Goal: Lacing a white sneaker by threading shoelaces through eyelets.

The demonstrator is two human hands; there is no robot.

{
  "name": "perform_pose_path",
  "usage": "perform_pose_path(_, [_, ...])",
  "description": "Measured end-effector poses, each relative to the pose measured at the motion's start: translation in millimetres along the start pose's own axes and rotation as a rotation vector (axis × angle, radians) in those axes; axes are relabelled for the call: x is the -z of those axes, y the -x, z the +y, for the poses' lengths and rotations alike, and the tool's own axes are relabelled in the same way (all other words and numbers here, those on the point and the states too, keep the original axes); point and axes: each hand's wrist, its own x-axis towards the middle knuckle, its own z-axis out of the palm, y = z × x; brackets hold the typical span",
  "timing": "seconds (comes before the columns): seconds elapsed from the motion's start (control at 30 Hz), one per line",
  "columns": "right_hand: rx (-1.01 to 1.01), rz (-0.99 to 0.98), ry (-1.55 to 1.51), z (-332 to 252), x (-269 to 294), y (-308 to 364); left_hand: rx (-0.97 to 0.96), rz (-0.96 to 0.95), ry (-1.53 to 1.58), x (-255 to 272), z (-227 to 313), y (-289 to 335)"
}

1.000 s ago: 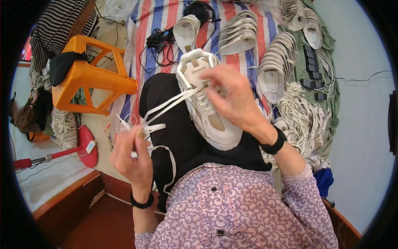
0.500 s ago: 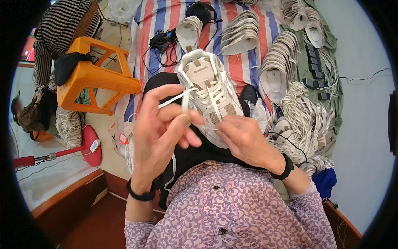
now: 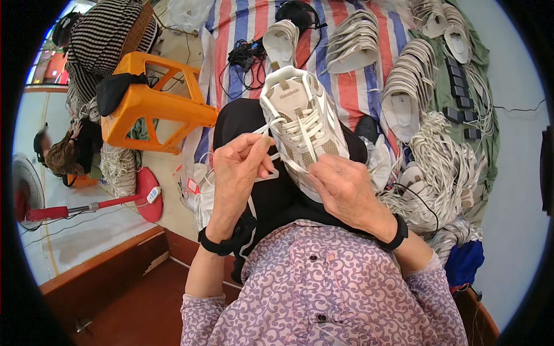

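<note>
A white and beige sneaker lies across my lap, its heel opening away from me and its toe toward me. White shoelace crosses its front in several rows. Beside the shoe's left edge, my left hand pinches a length of lace between thumb and fingers, with a loose piece hanging by the fingertips. My right hand is closed over the toe area, gripping lace that runs toward the eyelets. Its fingertips are partly hidden.
Stacked shoe uppers line the striped sheet ahead. A heap of white laces lies to the right, near black adapters. An orange stool and a red-based fan stand left, with a person beyond.
My left hand has gone from spread, blurred fingers around the lace to a pinch beside the shoe. The right hand stays near the toe. The whole view has shifted slightly.
</note>
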Motion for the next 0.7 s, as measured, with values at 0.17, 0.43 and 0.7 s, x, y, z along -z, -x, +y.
perform_pose_path(0.17, [-0.003,0.016,-0.018,1,-2,2,-0.087,0.077,-0.076,-17,6,-14])
perform_pose_path(0.43, [-0.004,0.045,-0.071,3,0,4,-0.453,0.287,-0.458,-37,-4,-34])
perform_pose_path(0.7, [-0.037,0.051,-0.173,6,4,5,-0.578,0.357,-0.7,-45,4,-37])
